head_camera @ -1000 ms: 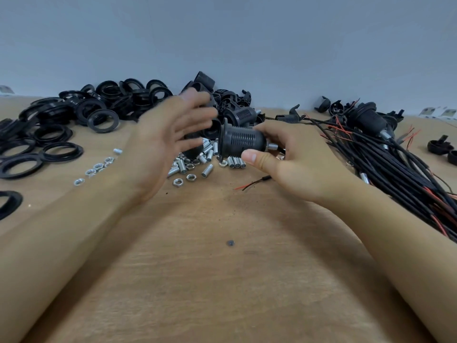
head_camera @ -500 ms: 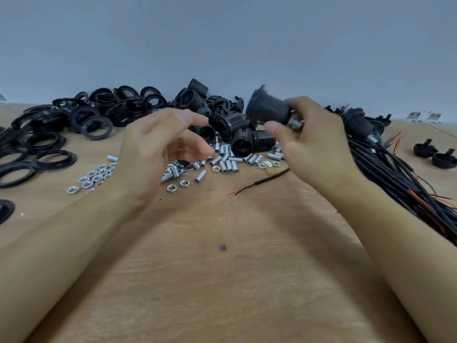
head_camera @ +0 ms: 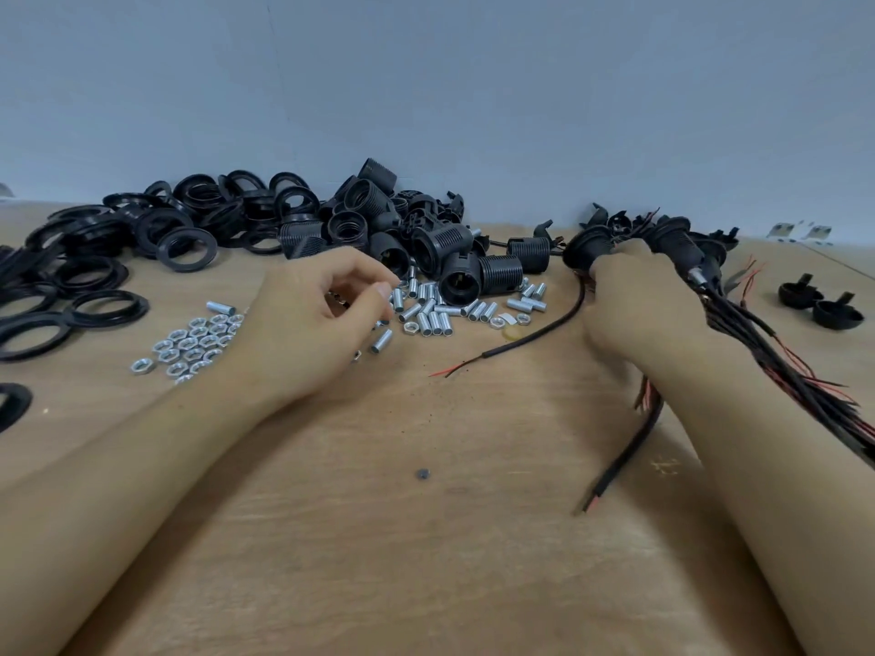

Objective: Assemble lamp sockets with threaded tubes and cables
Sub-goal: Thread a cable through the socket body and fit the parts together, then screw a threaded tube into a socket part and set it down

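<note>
1. The right hand (head_camera: 634, 305) grips a black ribbed plastic lamp socket (head_camera: 587, 248) at the wired bundle (head_camera: 776, 352).
2. The left hand (head_camera: 322, 324), fingers loosely curled and seemingly empty, hovers over short silver threaded metal tubes (head_camera: 428, 317) on the wooden tabletop (head_camera: 379, 537).
3. Risk: a careless pinch may scatter the tubes, which roll easily.

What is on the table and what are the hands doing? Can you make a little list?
left hand: fingers curled over the short silver metal threaded tubes
right hand: grips a black ribbed plastic lamp socket
nuts: silver metal hex nuts, left of the tubes
rings: black flat plastic rings, far left
cables: black and red cable bundle, right
table: wooden
</note>
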